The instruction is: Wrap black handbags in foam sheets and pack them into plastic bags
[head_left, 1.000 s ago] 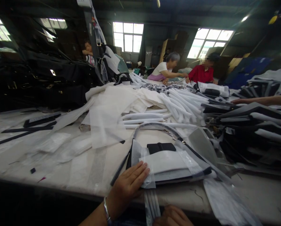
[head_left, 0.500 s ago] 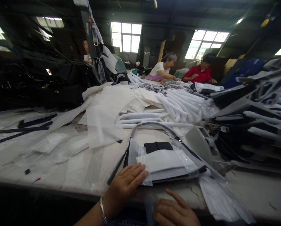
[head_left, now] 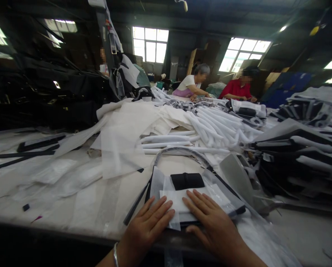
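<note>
A dark handbag (head_left: 229, 207) lies flat at the table's front edge, its wrapped curved handle (head_left: 179, 149) pointing away from me. Pale translucent wrapping covers much of its face, and a black strap or flap (head_left: 187, 181) shows at the upper middle. Across the bag lies a folded white sheet (head_left: 174, 198). My left hand (head_left: 152, 218) rests flat on the left part of the sheet and bag, fingers stretched out. On the right part of the sheet, my right hand (head_left: 210, 218) presses flat with its fingers extended and thumb apart. Neither hand grips anything.
White padded tubes (head_left: 210, 126) and pale sheets (head_left: 127, 133) are heaped beyond the bag. A grey tape dispenser (head_left: 238, 178) stands at its right, near stacked dark bag pieces (head_left: 302, 159). Black bags (head_left: 43, 96) pile up at left. Two people (head_left: 192, 87) work across the table.
My right hand has come up from below the table edge and now lies on the white sheet. My left hand stays nearly in place on the bag.
</note>
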Action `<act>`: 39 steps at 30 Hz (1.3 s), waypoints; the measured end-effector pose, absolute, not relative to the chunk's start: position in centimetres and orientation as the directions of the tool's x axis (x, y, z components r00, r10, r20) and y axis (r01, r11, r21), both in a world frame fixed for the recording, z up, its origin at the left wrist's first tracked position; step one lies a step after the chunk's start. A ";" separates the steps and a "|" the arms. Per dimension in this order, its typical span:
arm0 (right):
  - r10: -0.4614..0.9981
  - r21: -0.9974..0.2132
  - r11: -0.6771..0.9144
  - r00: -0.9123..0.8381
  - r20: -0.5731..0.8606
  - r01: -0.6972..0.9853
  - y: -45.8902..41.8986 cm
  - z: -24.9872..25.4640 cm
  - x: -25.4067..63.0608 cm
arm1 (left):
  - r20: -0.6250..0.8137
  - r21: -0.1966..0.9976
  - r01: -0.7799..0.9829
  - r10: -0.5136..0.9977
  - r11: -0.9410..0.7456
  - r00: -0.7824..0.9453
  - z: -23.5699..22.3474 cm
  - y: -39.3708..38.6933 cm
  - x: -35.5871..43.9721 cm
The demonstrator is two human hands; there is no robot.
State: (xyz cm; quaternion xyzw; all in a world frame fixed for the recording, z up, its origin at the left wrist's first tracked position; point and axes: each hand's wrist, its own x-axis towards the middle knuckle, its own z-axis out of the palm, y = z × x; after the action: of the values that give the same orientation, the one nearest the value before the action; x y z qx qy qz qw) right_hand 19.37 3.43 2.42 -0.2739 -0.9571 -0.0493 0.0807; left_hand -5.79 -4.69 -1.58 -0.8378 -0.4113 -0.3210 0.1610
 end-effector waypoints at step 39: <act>0.582 -0.144 0.813 -0.775 0.247 0.565 2.5 2.5 19.1 | 0.570 -0.132 0.817 0.632 -0.561 0.525 0.8 -5.7 -3.1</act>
State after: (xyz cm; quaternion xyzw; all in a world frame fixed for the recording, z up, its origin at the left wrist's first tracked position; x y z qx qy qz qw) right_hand 19.13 2.51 2.46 -0.3046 -0.9415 0.0305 0.1413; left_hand -3.13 -5.67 0.82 -0.8510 -0.4258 -0.2369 0.1958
